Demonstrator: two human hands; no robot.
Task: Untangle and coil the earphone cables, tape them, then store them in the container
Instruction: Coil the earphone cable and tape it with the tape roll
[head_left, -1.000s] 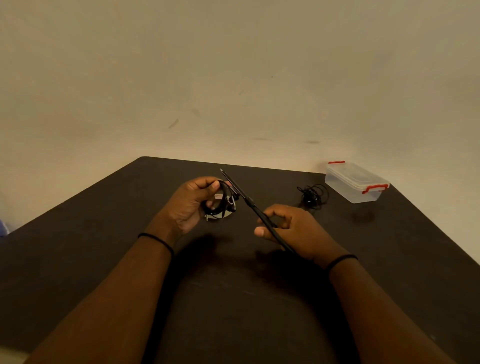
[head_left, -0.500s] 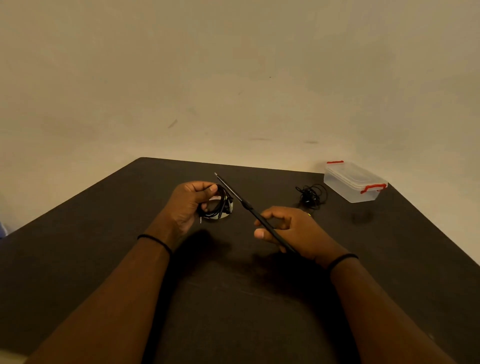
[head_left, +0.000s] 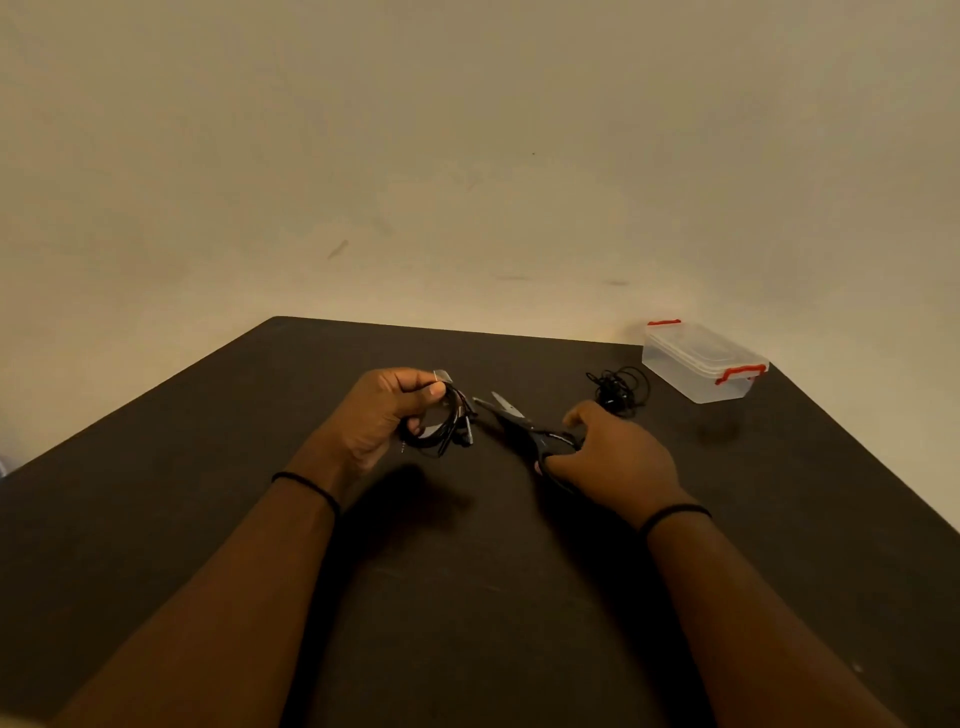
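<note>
Above the table's middle, the left hand grips a coiled earphone cable with tape at the thumb. The right hand holds scissors, now opened and lowered since a moment ago, suggesting taping is finishing. A tangled cable and lidded container sit near the far right corner.

A coiled black earphone cable is held off the surface. At two o'clock lies a tangled black cable; beyond it stands a lidded clear container with red clips.
</note>
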